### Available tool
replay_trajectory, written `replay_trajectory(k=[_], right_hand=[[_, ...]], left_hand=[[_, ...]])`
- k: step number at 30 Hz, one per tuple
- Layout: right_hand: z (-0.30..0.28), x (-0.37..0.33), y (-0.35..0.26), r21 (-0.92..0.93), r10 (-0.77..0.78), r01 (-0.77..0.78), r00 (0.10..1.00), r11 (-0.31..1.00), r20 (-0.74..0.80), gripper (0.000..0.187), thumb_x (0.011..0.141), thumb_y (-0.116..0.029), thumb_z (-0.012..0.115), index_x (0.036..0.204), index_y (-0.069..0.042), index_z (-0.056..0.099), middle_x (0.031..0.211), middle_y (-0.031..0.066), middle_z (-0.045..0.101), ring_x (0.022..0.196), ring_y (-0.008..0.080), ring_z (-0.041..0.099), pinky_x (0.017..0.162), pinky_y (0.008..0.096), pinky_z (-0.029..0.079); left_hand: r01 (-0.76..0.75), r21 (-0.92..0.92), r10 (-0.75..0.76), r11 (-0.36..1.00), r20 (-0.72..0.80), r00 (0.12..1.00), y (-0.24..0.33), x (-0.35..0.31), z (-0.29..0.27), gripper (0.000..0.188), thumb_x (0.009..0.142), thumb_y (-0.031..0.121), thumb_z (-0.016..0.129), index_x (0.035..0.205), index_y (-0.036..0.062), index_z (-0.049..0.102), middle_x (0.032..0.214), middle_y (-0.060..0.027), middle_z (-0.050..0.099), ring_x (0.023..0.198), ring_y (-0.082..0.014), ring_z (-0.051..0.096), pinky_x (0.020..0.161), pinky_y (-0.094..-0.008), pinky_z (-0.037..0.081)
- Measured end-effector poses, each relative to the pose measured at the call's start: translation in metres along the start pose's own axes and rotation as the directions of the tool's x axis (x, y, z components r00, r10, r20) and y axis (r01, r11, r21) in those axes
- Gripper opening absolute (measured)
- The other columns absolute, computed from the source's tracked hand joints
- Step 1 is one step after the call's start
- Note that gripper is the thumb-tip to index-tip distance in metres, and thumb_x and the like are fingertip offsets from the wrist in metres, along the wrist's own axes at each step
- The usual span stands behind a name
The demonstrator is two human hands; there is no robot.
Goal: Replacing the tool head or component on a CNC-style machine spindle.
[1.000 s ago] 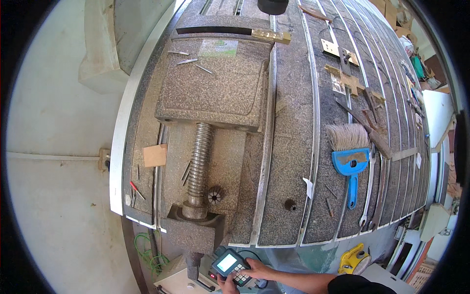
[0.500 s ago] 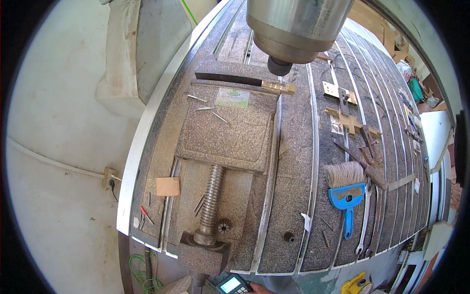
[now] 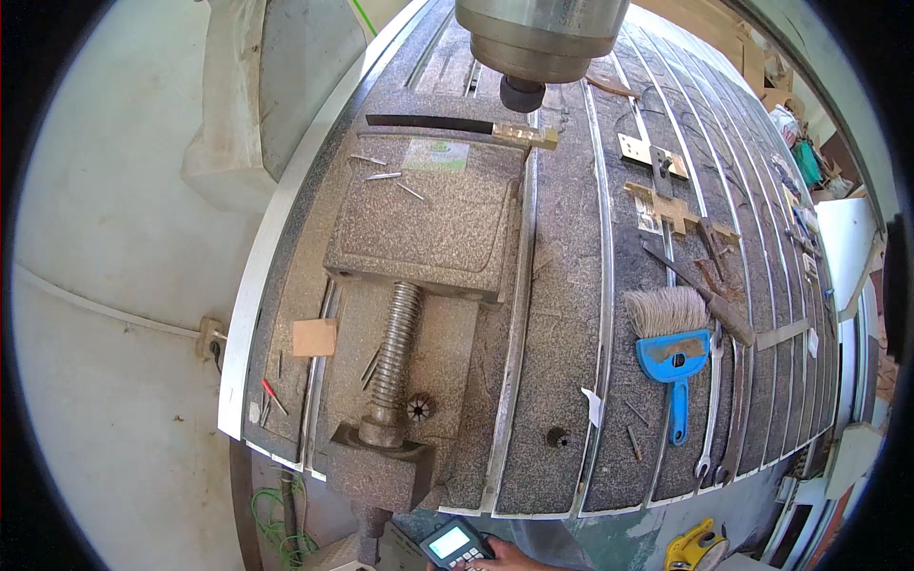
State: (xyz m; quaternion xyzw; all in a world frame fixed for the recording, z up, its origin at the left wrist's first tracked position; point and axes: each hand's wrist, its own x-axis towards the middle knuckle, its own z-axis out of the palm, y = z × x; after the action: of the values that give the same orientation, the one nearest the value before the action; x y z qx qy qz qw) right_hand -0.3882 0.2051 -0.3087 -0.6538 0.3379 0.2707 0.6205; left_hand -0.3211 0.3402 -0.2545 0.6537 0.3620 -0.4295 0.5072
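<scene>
At the lower edge, my right hand (image 3: 509, 557) is closed on the right side of a handheld controller (image 3: 455, 542) with a lit screen and keys. Its fingers lie by the keys and are partly cut off by the picture's edge. My left hand does not show. Ahead of the controller stands a metal vise (image 3: 381, 466) with a thick threaded screw (image 3: 398, 347), dusted with chips. A machine spindle (image 3: 543, 38) hangs over the far part of the slotted bed, its dark collet nose (image 3: 522, 93) pointing down.
On the slotted bed (image 3: 562, 324) lie a blue-handled brush (image 3: 674, 366), an open-ended wrench (image 3: 710, 419), brass-coloured pieces (image 3: 674, 211), a file with a wooden handle (image 3: 731, 322), collets (image 3: 419, 407) and thin bits (image 3: 410, 191). A tan block (image 3: 314, 338) sits left. A wall (image 3: 124, 314) bounds the left side.
The view has shifted, so the bed and spindle appear higher and slightly left. The controller and my right hand show more fully at the lower edge.
</scene>
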Motion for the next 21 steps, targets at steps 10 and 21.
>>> replay_trajectory(k=[10,21], right_hand=[[-0.009,-0.002,0.0,0.06,0.12,-0.123,0.991,0.991,0.058,0.062,0.077,-0.035,0.069,0.124,0.0,0.049,0.121,0.0214,0.054,0.112,0.033,0.052,0.093,0.0427,0.042],[0.004,-0.003,0.034,0.258,-0.005,-0.007,0.999,0.966,0.047,0.06,0.075,-0.024,0.07,0.124,0.001,0.048,0.116,0.0152,0.057,0.099,0.0247,0.057,0.083,0.0379,0.047]], left_hand=[[0.017,-0.102,-0.018,0.995,-0.011,1.0,-0.028,0.009,-0.003,0.084,0.08,0.004,0.064,0.146,0.0004,0.012,0.126,-0.018,0.046,0.1,-0.0263,0.054,0.077,-0.0365,0.048],[-0.115,-0.204,0.138,0.972,0.1,0.985,-0.048,0.005,-0.004,0.077,0.079,0.002,0.064,0.143,-0.0006,0.021,0.116,-0.0158,0.053,0.098,-0.0249,0.055,0.075,-0.0357,0.049]])
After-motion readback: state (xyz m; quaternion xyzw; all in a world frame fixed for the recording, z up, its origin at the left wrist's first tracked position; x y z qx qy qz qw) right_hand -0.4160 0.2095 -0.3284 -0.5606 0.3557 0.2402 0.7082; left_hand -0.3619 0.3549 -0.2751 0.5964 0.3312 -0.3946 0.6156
